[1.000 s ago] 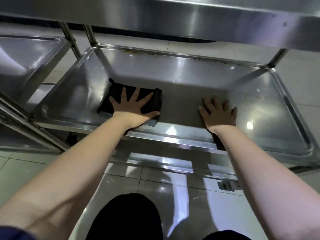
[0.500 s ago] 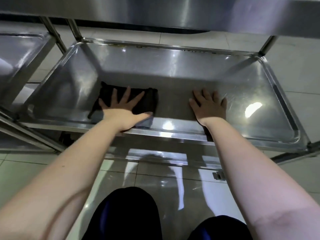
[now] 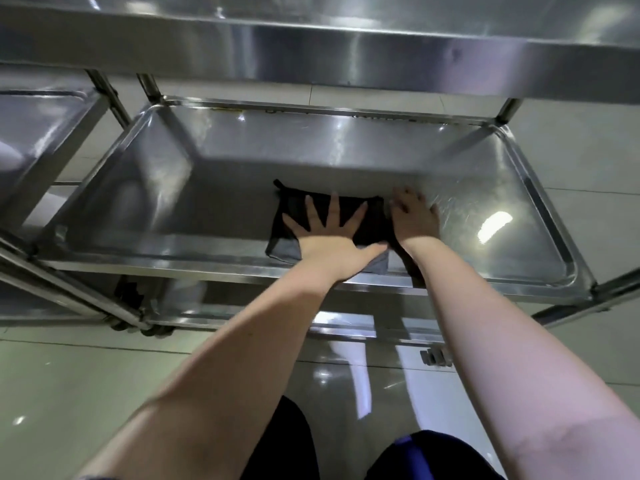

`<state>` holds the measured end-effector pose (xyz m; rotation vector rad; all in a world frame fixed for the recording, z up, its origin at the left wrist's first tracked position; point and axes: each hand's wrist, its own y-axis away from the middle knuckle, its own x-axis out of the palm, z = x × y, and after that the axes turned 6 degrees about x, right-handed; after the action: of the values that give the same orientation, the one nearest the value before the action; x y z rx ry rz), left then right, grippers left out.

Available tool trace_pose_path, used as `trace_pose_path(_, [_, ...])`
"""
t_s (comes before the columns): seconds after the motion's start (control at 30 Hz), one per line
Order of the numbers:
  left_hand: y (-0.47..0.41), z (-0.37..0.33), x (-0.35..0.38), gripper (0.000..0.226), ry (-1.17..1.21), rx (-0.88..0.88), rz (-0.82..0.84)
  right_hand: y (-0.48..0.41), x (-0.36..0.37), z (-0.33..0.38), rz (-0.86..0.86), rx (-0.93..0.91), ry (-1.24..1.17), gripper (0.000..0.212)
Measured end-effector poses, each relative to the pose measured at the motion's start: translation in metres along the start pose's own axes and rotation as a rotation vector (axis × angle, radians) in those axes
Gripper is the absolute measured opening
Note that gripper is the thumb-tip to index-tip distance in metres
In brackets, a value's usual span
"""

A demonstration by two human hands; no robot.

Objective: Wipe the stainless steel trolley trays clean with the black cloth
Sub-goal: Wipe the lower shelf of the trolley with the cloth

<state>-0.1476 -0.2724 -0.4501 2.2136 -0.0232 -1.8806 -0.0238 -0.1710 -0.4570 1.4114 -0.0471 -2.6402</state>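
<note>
Left hand lies flat on the black cloth, fingers straight and spread. It presses down and curls round nothing. The thumb reaches out along the cloth's near edge.

Right hand is also flat, palm down on bare steel, gripping nothing. It is motion-blurred, so the finer finger pose is unclear.

The cloth sits folded in the lower tray, near the front rim and about mid-width.

Change: a second ago the cloth was in the left part of the tray, with a clear strip of steel between the two hands. Now the cloth is at the middle and its right edge is touching or just beside the right hand. The gap is gone. The right hand keeps roughly the same spot on the tray, so it looks like a brace, not a wiper.

Judgement: this is a left-to-right wiping stroke in progress. The left and front-centre strip is probably covered. The right third, with its bright glare patch, and the far strip by the back rim look untouched. The right hand now blocks the stroke and probably has to lift or shift, or the cloth reverses.

Outward: an upper shelf hangs overhead, a neighbouring tray stands at left, and the tiled floor lies below.
</note>
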Motion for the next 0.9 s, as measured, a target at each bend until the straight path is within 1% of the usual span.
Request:
trace_pose_path(0.03, [0.002, 0.007, -0.001, 0.077, 0.010, 0.017, -0.022, 0.004, -0.004, -0.001, -0.012, -0.008, -0.134, 0.040])
trace_pose_path(0.07, [0.004, 0.016, -0.003, 0.072, 0.025, 0.044, -0.053, 0.010, -0.008, -0.001, -0.024, -0.057, -0.232, 0.038])
trace_pose_path(0.1, [0.007, 0.026, -0.006, 0.068, 0.037, 0.077, -0.086, 0.019, -0.013, -0.001, -0.031, -0.140, -0.275, 0.034])
trace_pose_path(0.17, [0.013, 0.050, -0.011, 0.061, -0.001, 0.134, -0.149, 0.041, -0.018, 0.001, 0.008, -0.324, -0.252, 0.022])
trace_pose_path(0.2, [0.016, 0.062, -0.014, 0.057, -0.048, 0.144, -0.157, 0.051, -0.019, 0.002, 0.072, -0.394, -0.217, 0.018])
trace_pose_path(0.23, [0.018, 0.073, -0.017, 0.054, -0.091, 0.142, -0.143, 0.061, -0.021, 0.002, 0.161, -0.431, -0.158, 0.022])
trace_pose_path(0.27, [0.020, 0.082, -0.020, 0.052, -0.117, 0.137, -0.120, 0.068, -0.022, 0.002, 0.249, -0.440, -0.070, 0.030])
trace_pose_path(0.3, [0.022, 0.089, -0.023, 0.050, -0.126, 0.139, -0.103, 0.074, -0.022, 0.002, 0.301, -0.451, 0.022, 0.039])
trace_pose_path(0.33, [0.023, 0.093, -0.026, 0.050, -0.117, 0.152, -0.106, 0.077, -0.023, 0.001, 0.305, -0.462, 0.090, 0.044])
trace_pose_path(0.37, [0.025, 0.094, -0.028, 0.050, -0.086, 0.174, -0.135, 0.080, -0.024, 0.001, 0.273, -0.469, 0.123, 0.043])
trace_pose_path(0.43, [0.032, 0.092, -0.031, 0.048, 0.026, 0.253, -0.249, 0.085, -0.026, 0.002, 0.159, -0.506, 0.200, 0.035])
trace_pose_path(0.47, [0.036, 0.090, -0.033, 0.046, 0.093, 0.307, -0.305, 0.088, -0.025, 0.005, 0.101, -0.560, 0.281, 0.029])
trace_pose_path(0.53, [0.044, 0.084, -0.035, 0.045, 0.202, 0.398, -0.356, 0.091, -0.020, 0.014, 0.064, -0.640, 0.427, 0.016])
trace_pose_path(0.6, [0.049, 0.081, -0.035, 0.045, 0.210, 0.445, -0.339, 0.091, -0.021, 0.026, 0.115, -0.577, 0.414, 0.011])
trace_pose_path(0.67, [0.050, 0.081, -0.036, 0.050, 0.163, 0.468, -0.322, 0.085, -0.029, 0.038, 0.148, -0.466, 0.321, 0.020])
trace_pose_path(0.73, [0.049, 0.085, -0.037, 0.056, 0.129, 0.454, -0.327, 0.076, -0.039, 0.049, 0.138, -0.392, 0.283, 0.030])
trace_pose_path(0.8, [0.046, 0.087, -0.039, 0.050, 0.172, 0.427, -0.374, 0.070, -0.049, 0.059, 0.116, -0.352, 0.265, 0.033])
trace_pose_path(0.9, [0.037, 0.082, -0.057, 0.036, 0.235, 0.373, -0.408, 0.068, -0.065, 0.062, 0.065, -0.294, 0.141, 0.033])
